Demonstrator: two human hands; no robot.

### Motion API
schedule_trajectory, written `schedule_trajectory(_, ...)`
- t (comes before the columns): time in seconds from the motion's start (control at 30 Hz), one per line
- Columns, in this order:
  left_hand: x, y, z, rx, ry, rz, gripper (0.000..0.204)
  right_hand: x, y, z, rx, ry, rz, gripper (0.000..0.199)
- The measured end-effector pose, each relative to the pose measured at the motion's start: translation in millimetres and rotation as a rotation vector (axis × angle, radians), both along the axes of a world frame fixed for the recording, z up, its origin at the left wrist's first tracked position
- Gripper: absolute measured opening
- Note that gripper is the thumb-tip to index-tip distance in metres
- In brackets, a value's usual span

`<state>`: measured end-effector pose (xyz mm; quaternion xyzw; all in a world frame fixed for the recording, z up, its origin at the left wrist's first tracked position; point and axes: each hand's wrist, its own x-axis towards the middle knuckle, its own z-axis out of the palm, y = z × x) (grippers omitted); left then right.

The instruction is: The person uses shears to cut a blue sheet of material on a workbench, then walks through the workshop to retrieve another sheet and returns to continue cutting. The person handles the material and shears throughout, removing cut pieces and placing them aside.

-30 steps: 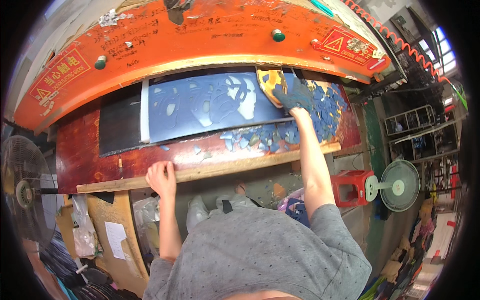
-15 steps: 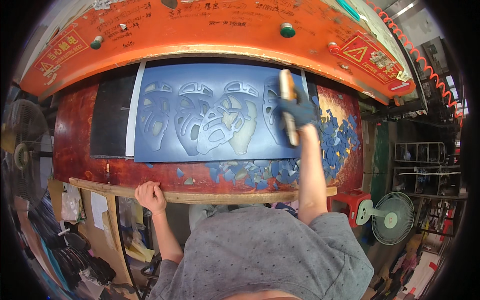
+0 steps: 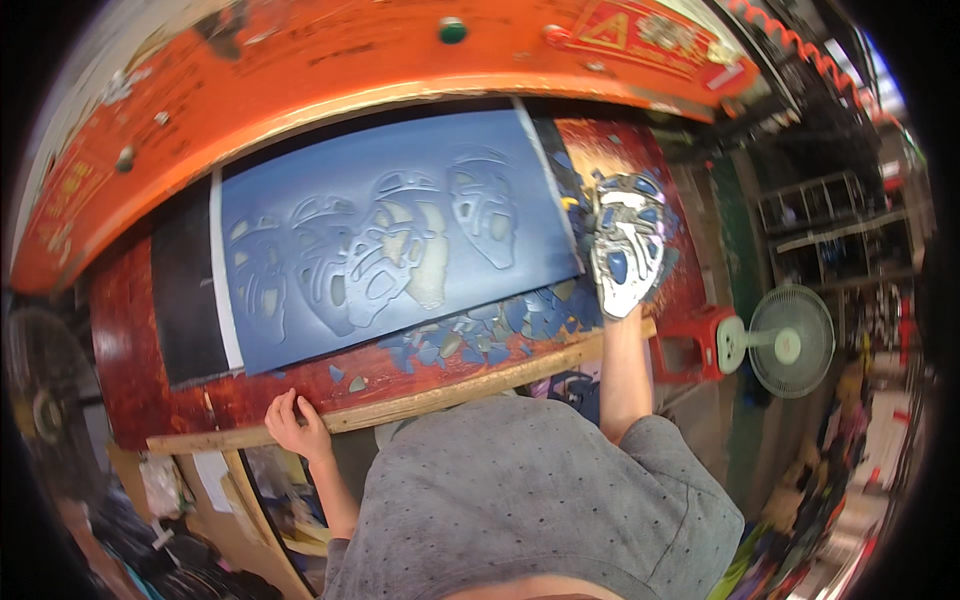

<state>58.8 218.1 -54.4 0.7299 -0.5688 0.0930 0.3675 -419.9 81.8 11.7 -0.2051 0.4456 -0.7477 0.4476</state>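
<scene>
In my right hand (image 3: 660, 275), which wears a dark glove and is mostly hidden, is a shoe-shaped metal cutting die (image 3: 624, 290). Its bladed face is turned up, and blue pieces show in its openings. The die is above the right end of the table, beside a blue sheet (image 3: 540, 235). Several shoe-upper outlines are cut into that sheet, with paler patches inside some. My bare left hand (image 3: 297, 425) lies at the wooden front rail (image 3: 400, 402), fingers loosely bent and apart, holding nothing.
An orange press beam (image 3: 330, 85) with green buttons spans the far side. Blue scraps (image 3: 490, 325) litter the red table (image 3: 130, 330) along the sheet's near edge and under the die. To the right stand a red stool (image 3: 690, 340) and a fan (image 3: 790, 340).
My right hand has swung the die off the sheet to the right and turned its bladed face up. The view has tilted and shifted; my left hand stays near the rail.
</scene>
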Motion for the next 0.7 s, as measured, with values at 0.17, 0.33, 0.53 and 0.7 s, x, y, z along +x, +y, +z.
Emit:
schedule_trajectory(0.17,-75.0,-51.5,20.3,0.112,0.574,-0.426,0.008,13.3,22.5,-16.6,0.045,-0.063,-0.045,0.039)
schedule_trajectory(0.33,-202.6,-91.2,27.5,0.989,1.632,-1.006,0.056,37.3,31.8,-21.4,0.109,-0.103,-0.033,0.032)
schedule_trajectory(0.53,-269.3,-94.7,48.0,1.403,2.117,-1.259,0.08,43.7,29.5,-25.3,0.242,-0.039,-0.015,0.026)
schedule_trajectory(0.7,-260.7,-107.0,51.9,1.306,2.188,-1.193,0.069,-52.0,48.4,-8.8,0.288,-0.157,0.196,0.022)
